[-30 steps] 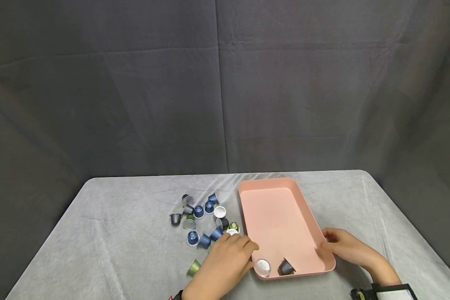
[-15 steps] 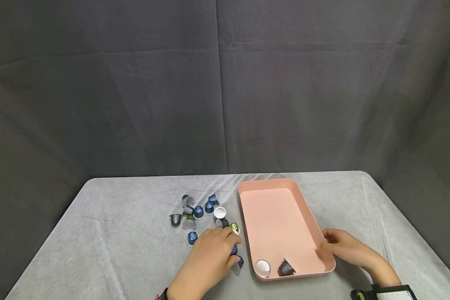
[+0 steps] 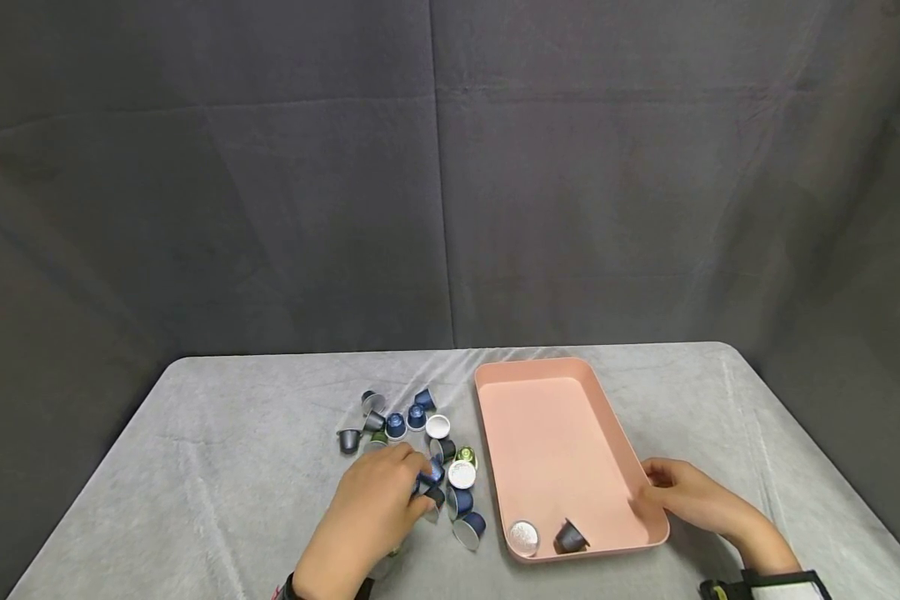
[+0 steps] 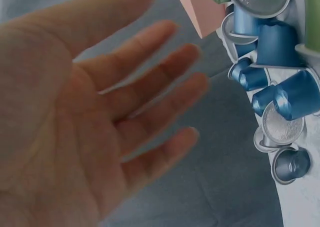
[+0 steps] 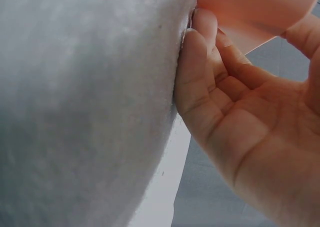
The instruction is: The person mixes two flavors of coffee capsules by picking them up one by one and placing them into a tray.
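Note:
My left hand [image 3: 371, 500] is among several small coffee capsules left of the pink tray, thumb and fingers spread about a few blue and dark ones. In the left wrist view its fingers [image 4: 165, 94] are extended, with nothing in the palm. Beside its fingertips lie two blue capsules with silver lids, a nearer blue capsule [image 3: 468, 530] and a white-lidded capsule [image 3: 461, 475]. My right hand [image 3: 701, 500] pinches the right wall of the tray [image 3: 562, 442], thumb and fingertips at its edge. Inside the tray's near end are a silver-lidded capsule [image 3: 524, 538] and a dark capsule [image 3: 571, 537].
More capsules lie loosely behind the left hand, among them a black capsule [image 3: 349, 441] and a blue capsule [image 3: 424, 399]. A green capsule [image 3: 466, 455] sits close to the tray's left side. Grey cloth covers the table [image 3: 225, 467]; a dark curtain [image 3: 307, 208] hangs behind.
My left hand has moved left from the tray's near corner. Blue capsules now lie nearer the tray, and a green one is mostly covered by the hand. The right hand and tray stay put.

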